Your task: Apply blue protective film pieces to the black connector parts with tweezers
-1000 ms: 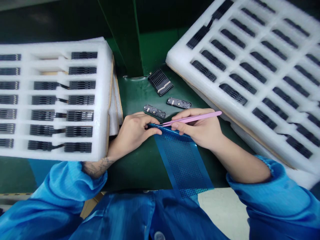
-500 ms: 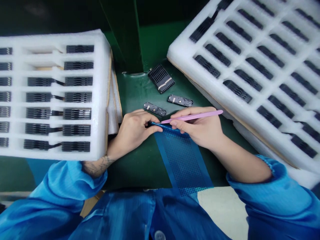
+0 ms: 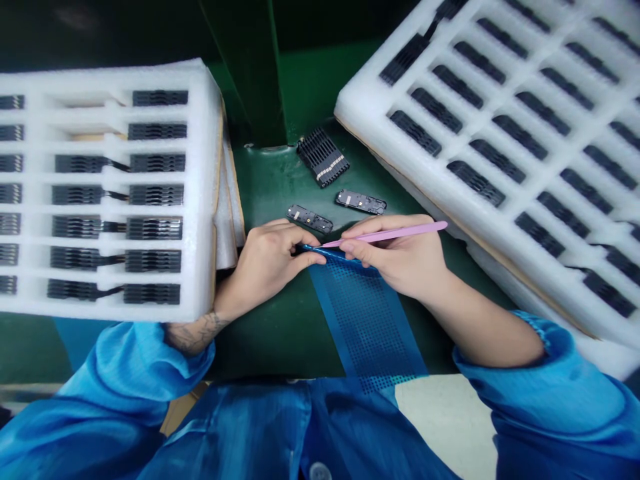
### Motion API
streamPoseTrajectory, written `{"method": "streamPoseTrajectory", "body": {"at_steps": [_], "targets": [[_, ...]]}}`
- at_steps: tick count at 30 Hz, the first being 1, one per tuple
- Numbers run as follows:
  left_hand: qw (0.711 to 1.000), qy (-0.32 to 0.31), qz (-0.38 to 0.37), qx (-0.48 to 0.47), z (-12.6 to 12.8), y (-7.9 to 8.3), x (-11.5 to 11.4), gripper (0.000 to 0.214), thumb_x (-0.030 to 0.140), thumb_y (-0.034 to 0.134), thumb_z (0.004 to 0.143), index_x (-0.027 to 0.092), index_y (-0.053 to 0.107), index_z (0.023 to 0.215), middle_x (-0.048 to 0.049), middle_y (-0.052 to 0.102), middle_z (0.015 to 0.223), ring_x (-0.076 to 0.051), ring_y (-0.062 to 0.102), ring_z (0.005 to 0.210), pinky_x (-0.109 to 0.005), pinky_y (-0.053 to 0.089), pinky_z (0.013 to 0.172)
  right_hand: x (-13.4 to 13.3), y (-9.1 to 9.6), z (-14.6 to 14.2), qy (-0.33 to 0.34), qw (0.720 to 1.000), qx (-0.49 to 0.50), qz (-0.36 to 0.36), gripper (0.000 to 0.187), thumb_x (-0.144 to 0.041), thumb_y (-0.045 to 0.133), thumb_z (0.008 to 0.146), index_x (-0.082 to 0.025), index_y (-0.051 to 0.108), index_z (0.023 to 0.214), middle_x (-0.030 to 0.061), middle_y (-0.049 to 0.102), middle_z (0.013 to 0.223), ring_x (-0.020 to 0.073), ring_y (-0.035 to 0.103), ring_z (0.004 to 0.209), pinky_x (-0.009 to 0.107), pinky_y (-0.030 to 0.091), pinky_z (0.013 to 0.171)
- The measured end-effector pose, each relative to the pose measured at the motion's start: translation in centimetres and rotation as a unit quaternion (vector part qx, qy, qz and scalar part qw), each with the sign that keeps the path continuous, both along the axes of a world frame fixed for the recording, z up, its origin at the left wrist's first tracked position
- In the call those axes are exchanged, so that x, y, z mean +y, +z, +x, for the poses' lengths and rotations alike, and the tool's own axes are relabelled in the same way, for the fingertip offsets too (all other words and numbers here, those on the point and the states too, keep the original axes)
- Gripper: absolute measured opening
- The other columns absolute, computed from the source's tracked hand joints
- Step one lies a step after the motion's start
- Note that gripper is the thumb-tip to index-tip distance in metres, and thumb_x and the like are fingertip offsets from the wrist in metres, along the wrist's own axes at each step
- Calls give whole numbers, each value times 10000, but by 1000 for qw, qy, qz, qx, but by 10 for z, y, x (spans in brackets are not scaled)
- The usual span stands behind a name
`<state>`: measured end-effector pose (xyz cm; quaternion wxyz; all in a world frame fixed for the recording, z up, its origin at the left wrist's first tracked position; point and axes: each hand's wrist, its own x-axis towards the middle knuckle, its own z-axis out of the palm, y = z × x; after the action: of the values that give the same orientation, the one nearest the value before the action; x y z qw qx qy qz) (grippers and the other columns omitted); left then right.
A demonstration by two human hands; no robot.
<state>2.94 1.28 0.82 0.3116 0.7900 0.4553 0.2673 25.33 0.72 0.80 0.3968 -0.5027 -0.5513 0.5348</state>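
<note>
A long blue strip of film (image 3: 370, 313) dotted with small holes runs from my lap up over the green surface. Thumb and forefinger of my left hand (image 3: 270, 260) pinch its far edge, which is folded over. My right hand (image 3: 413, 260) grips pink tweezers (image 3: 400, 233) like a pen, and their tips touch the folded edge close to my left fingertips. Whatever sits at the tips is too small to make out. Just beyond my hands lie two small black molded parts (image 3: 310, 219), flat on the surface.
A bundle of black parts (image 3: 323, 157) with light marks lies farther back. White foam trays holding black parts flank my hands, one at left (image 3: 197, 200) and a tilted one at right (image 3: 360, 100). Behind stands a green post (image 3: 250, 73).
</note>
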Motion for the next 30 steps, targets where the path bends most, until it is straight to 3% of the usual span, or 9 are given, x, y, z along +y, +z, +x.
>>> {"method": "streamPoseTrajectory", "body": {"at_steps": [9,15,22,28,30], "targets": [[1000,-7,14,1,-1,1,-1,183,284,855,780,196,749,901,26,712,779,-112,620,687,-233,490,664,0,6,-2,-26,999,17,-5,131,-305,871,746,-220,791,805,1,712,594,112,587,425,234,453,374],[992,-105,49,-46,-9,1,-3,252,268,774,875,175,703,1098,-9,747,943,-136,644,846,-278,508,803,4,7,10,-93,994,32,38,158,-342,863,765,-214,778,804,5,724,630,128,633,477,245,517,423],[990,-119,62,54,-10,2,-5,241,292,697,934,210,693,1161,-39,707,1045,-191,614,950,-359,459,848,6,5,14,-103,993,24,59,139,-329,850,784,-216,773,807,6,717,632,137,637,494,264,522,439],[980,-178,84,36,-11,-1,-9,214,188,623,975,242,671,1177,-5,685,1002,-142,609,897,-309,463,816,6,6,14,-103,991,43,73,71,-271,831,802,-225,778,814,-3,715,629,134,635,499,265,518,453],[976,-182,97,71,-11,-2,-10,214,205,611,981,238,673,1182,-23,675,1016,-160,605,909,-324,475,819,6,5,15,-106,990,43,80,59,-263,825,807,-227,778,810,-2,713,625,137,633,497,270,514,451]]}}
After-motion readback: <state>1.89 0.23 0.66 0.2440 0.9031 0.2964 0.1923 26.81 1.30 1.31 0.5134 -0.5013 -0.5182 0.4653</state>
